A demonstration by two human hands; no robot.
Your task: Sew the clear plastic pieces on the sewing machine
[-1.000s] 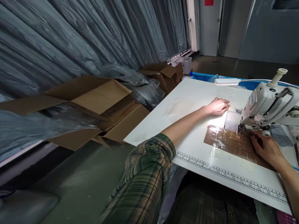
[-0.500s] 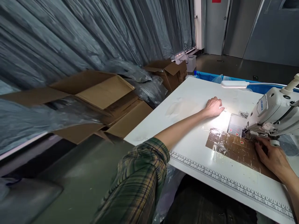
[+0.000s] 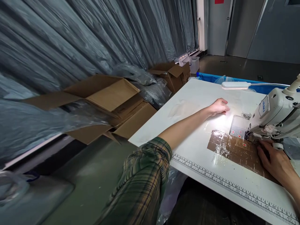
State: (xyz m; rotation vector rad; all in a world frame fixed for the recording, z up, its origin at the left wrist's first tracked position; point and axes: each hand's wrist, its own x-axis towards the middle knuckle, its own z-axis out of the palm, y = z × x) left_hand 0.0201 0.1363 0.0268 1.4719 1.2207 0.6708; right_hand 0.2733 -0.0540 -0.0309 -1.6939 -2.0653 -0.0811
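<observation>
So, taking the needle area (image 3: 247, 135) as the middle of the clock: the sewing machine (image 3: 273, 109) has its white head leaning in from 2 o'clock, with JUKI printed on the end. The brown taped sheet (image 3: 232, 147) lies flat on the white tabletop (image 3: 150, 132) at about 7 o'clock, shiny and wrinkled on top, its upper edge right beside the needle. A few little red marks (image 3: 239, 136) sit around there, some on the pale plate (image 3: 237, 123) and one on the brown sheet.

The right hand (image 3: 275, 157) is at 4 o'clock, over the far end of that sheet — fingers half bent, thumb a bit apart, tips tucked in close by the needle. The machine covers some of them, so I can't tell if they've got hold of anything. The left hand (image 3: 219, 107) is out at 10 o'clock, low over the tabletop in the bright patch, loosely curled; whether something thin is in its fingers, I honestly can't tell.

Lamp (image 3: 235, 85) is at 11 o'clock on a bendy neck, the printed ruler (image 3: 221, 182) runs along the table edge at 7, and an open cardboard box (image 3: 112, 93) sits beyond the table — roughly 9 o'clock.
</observation>
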